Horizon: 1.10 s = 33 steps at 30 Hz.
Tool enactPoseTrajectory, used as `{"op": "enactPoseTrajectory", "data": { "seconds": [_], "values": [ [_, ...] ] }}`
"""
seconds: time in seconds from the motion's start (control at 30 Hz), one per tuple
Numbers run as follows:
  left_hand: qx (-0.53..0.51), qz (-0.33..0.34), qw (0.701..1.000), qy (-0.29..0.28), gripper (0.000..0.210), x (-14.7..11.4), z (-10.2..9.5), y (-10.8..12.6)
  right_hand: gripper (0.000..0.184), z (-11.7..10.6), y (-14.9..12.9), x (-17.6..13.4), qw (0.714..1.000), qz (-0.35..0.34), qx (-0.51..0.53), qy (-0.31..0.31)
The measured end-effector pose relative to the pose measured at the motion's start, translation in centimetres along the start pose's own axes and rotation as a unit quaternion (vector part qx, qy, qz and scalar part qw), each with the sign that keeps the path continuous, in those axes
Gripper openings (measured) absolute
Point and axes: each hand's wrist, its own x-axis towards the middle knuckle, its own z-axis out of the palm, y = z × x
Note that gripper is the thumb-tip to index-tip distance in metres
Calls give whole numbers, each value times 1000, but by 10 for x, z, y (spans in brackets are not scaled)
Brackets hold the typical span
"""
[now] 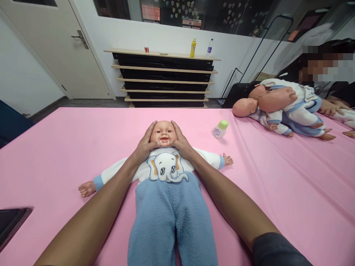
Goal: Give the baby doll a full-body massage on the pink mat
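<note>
Got a big table (55, 155) under a pink cover here, with a baby doll (169, 192) in a white elephant-front top and fuzzy blue trousers laid face-up in the middle, arms out to left and right. So, done as far as shown: dressed, flat on its back, held at the head. Clamped there between a bare left hand (144, 143) and a bare right hand (183, 141), palms along the cheeks, thumbs near the chin. Looks like mid-hold, honestly; can't judge the pressure or the amount left. Not touched by either: a small white bottle (220, 129) with a light green cap, off to the far right, apparently still capped. Now the murky bits: can't sort out every limb in the pile of clothed plastic dolls (277, 99) at far right. Can't see the main one's feet, cut off at the near edge, nor most of a dark flat object (12, 223) at near left. Can't make out much of a co-worker's hand (330, 106) past the pile, or read the bottle's tiny lettering.
</note>
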Motion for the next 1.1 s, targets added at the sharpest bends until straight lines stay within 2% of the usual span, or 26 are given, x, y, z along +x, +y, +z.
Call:
{"op": "enactPoseTrajectory", "data": {
  "seconds": [0.13,0.3,0.4,0.67,0.8,0.97,1.1],
  "values": [
    [-60,3,998,-10,79,0,1,-1,78,0,-1,0,1000,8,19,5],
    [48,8,999,-3,99,-5,1,10,99,0,-7,-5,1000,1,-14,1],
    [55,5,998,-2,100,-6,2,13,102,0,-8,-6,1000,6,-21,5],
    [-9,4,1000,6,87,0,0,0,83,0,2,1,1000,-1,8,4],
    [-8,17,1000,6,84,-2,1,3,76,0,3,0,1000,-2,22,8],
    [76,20,997,1,98,-7,2,11,100,0,-4,-5,1000,-4,-17,1],
    [60,11,998,7,93,-6,1,10,98,0,-5,-4,1000,-2,-26,5]
  ]
}}
